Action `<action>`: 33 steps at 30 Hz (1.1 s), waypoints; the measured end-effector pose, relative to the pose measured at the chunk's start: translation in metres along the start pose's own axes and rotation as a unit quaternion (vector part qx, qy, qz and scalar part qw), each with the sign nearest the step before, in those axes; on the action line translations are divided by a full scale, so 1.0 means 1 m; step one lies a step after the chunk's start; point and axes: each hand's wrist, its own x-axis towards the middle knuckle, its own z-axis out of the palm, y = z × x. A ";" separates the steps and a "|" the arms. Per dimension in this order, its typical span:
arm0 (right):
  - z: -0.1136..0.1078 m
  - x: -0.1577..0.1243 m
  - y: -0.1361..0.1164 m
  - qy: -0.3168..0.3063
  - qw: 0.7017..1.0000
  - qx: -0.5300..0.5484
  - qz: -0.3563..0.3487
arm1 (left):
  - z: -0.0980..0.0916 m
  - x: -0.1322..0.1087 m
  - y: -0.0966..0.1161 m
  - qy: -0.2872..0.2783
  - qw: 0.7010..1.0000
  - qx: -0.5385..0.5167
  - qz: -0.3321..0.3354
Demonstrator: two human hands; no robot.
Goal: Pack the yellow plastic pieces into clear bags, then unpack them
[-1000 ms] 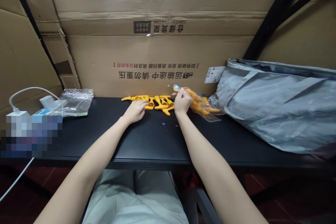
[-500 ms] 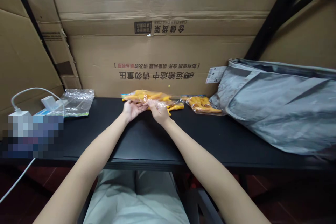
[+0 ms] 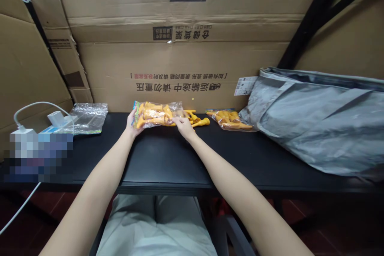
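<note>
Between my hands is a clear plastic bag [image 3: 154, 114] with several orange-yellow pieces inside, narrow at one end and flared at the other. My left hand [image 3: 133, 122] grips the bag's left end, which has a coloured printed strip. At the opposite end, the fingers of my right hand [image 3: 183, 126] pinch the clear plastic. Loose orange-yellow pieces [image 3: 201, 122] of the same shape lie on the black table just behind and right of my right hand. Farther right rests a second filled bag [image 3: 231, 120].
Flattened clear bags [image 3: 90, 118] lie at the table's back left, near a white charger [image 3: 24, 136] with a cable. A large grey fabric bag [image 3: 318, 124] covers the right side. Printed cardboard [image 3: 180, 58] stands along the back of the black table [image 3: 168, 160].
My left hand has moved left to the bag's end. The bag has shifted left and tipped its flat side toward me, uncovering more loose pieces behind it.
</note>
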 end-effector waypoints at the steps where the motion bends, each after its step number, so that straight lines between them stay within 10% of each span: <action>1: -0.001 0.002 0.002 0.022 0.999 0.022 0.020 | 0.001 0.001 -0.001 0.006 1.000 -0.010 -0.018; 10: -0.011 0.013 0.005 0.160 0.928 0.250 0.224 | 0.020 0.000 -0.012 -0.081 0.983 -0.025 -0.160; 23: -0.012 0.018 0.004 0.159 0.885 0.396 0.186 | 0.038 0.002 -0.025 -0.089 0.975 -0.068 -0.190; 33: -0.010 0.016 0.012 0.114 0.944 0.281 0.132 | 0.035 0.010 -0.039 0.013 0.990 0.010 -0.137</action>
